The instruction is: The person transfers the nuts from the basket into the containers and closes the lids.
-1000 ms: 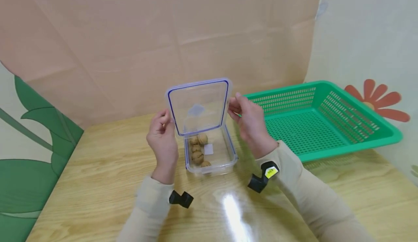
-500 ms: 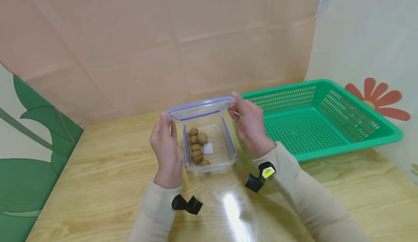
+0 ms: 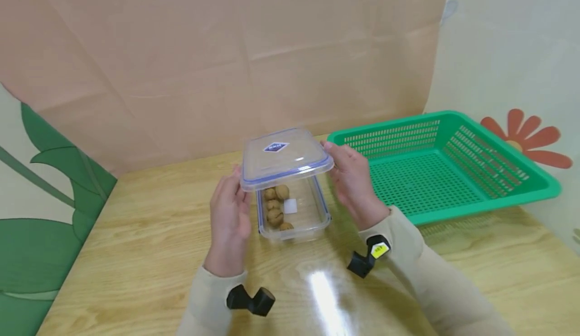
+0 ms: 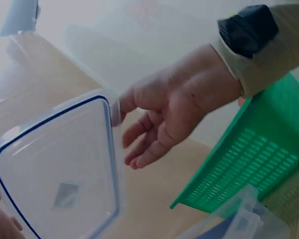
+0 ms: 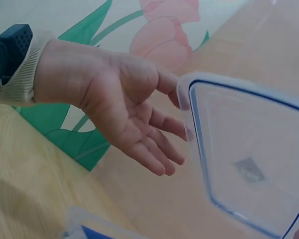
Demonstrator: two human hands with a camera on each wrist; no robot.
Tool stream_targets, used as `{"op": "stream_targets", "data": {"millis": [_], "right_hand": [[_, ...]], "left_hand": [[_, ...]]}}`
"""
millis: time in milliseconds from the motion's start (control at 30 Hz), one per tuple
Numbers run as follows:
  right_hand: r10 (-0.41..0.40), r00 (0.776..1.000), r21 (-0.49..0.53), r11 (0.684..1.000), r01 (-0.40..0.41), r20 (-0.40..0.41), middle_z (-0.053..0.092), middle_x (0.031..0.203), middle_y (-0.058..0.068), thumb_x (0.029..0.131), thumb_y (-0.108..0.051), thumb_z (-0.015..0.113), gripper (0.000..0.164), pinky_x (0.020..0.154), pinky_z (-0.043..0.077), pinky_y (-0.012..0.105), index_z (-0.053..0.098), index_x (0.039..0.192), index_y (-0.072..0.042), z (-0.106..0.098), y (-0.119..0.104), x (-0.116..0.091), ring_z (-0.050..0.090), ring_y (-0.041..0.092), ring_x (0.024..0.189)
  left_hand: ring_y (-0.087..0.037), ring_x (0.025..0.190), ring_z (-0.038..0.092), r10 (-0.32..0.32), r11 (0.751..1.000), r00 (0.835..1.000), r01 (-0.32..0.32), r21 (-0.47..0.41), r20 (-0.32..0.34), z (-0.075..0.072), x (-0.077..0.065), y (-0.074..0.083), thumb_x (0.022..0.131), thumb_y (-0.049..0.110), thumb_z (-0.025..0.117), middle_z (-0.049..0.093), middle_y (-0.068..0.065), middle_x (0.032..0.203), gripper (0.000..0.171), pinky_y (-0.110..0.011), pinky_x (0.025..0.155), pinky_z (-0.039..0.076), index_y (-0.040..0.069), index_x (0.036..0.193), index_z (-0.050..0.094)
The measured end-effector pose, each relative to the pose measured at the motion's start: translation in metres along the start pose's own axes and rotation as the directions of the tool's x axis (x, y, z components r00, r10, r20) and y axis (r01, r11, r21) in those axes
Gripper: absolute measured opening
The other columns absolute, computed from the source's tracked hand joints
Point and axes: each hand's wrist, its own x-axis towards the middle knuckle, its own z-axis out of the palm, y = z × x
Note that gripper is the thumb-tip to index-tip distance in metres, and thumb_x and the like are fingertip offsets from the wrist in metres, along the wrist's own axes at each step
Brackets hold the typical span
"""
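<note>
A clear plastic lid (image 3: pixel 290 157) with a blue seal is tilted above the matching clear food container (image 3: pixel 312 210). My left hand (image 3: pixel 228 220) pinches the lid's left edge; the right wrist view shows this hand (image 5: pixel 114 94) with its thumb and index finger at the lid's corner. My right hand (image 3: pixel 355 182) pinches the opposite edge, and its other fingers hang loosely in the left wrist view. Several walnuts (image 3: pixel 275 217) lie along the container's left side, beside a small white square (image 3: pixel 290 206). The lid covers the container's far end.
A green perforated basket (image 3: pixel 489 202) stands to the right, close to my right hand. All this is on a wooden table (image 3: pixel 149 255). A pinkish backdrop (image 3: pixel 181 74) rises behind it, with flower-patterned panels at both sides.
The lid has swung from nearly upright, underside facing me, through a flat tilt to top side showing, its near edge lower over the container. Both hands have turned with it.
</note>
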Motion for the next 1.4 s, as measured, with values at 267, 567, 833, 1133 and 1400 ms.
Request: {"op": "stream_targets", "data": {"millis": [267, 567, 833, 1133, 1400], "right_hand": [[0.009, 1.000, -0.294, 0.956, -0.010, -0.007, 0.055, 0.127, 0.019, 0.093, -0.012, 0.051, 0.029, 0.100, 0.043, 0.031, 0.061, 0.114, 0.005, -0.011, 0.032, -0.016, 0.051, 0.020, 0.119], [-0.062, 0.994, -0.426, 0.900, 0.093, 0.086, 0.040, 0.141, 0.020, 0.098, -0.012, 0.042, 0.039, 0.111, 0.030, 0.034, 0.045, 0.131, 0.008, -0.038, 0.078, -0.037, 0.035, 0.026, 0.133], [-0.007, 0.996, -0.355, 0.934, 0.037, 0.086, 0.030, 0.147, 0.020, 0.100, -0.012, 0.036, 0.040, 0.113, 0.025, 0.036, 0.040, 0.134, 0.008, -0.048, 0.088, -0.041, 0.026, 0.026, 0.138], [0.007, 0.998, -0.356, 0.935, 0.014, 0.059, 0.029, 0.146, 0.023, 0.100, -0.011, 0.036, 0.040, 0.114, 0.023, 0.039, 0.040, 0.133, 0.010, -0.052, 0.097, -0.042, 0.025, 0.029, 0.138], [0.017, 0.999, -0.319, 0.948, -0.003, 0.041, 0.035, 0.143, 0.023, 0.099, -0.008, 0.037, 0.038, 0.113, 0.025, 0.039, 0.041, 0.131, 0.011, -0.052, 0.101, -0.044, 0.028, 0.030, 0.136]], "left_hand": [[-0.024, 0.131, 0.039, 0.143, 0.961, 0.990, -0.134, 0.243, -0.020, -0.016, -0.003, -0.027, 0.092, 0.000, 0.040, 0.043, -0.015, 0.141, 0.027, -0.030, 0.106, 0.038, -0.005, 0.113, 0.056], [-0.027, 0.132, 0.036, 0.257, 0.808, 0.966, -0.237, 0.540, 0.040, -0.031, -0.007, -0.058, 0.097, 0.003, 0.031, 0.041, -0.017, 0.141, 0.038, -0.036, 0.108, 0.034, -0.004, 0.133, 0.044], [-0.031, 0.127, 0.043, 0.242, 0.774, 0.970, -0.188, 0.605, -0.007, -0.044, -0.011, -0.085, 0.096, 0.002, 0.037, 0.048, -0.019, 0.135, 0.036, -0.043, 0.106, 0.036, -0.004, 0.130, 0.048], [-0.029, 0.122, 0.048, 0.187, 0.829, 0.976, -0.096, 0.551, -0.112, -0.051, -0.011, -0.096, 0.094, 0.000, 0.040, 0.052, -0.018, 0.131, 0.036, -0.040, 0.102, 0.042, -0.002, 0.128, 0.052], [-0.029, 0.121, 0.049, 0.162, 0.853, 0.972, -0.052, 0.520, -0.168, -0.051, -0.007, -0.095, 0.093, -0.002, 0.041, 0.054, -0.020, 0.128, 0.035, -0.039, 0.101, 0.043, -0.003, 0.125, 0.054]]}}
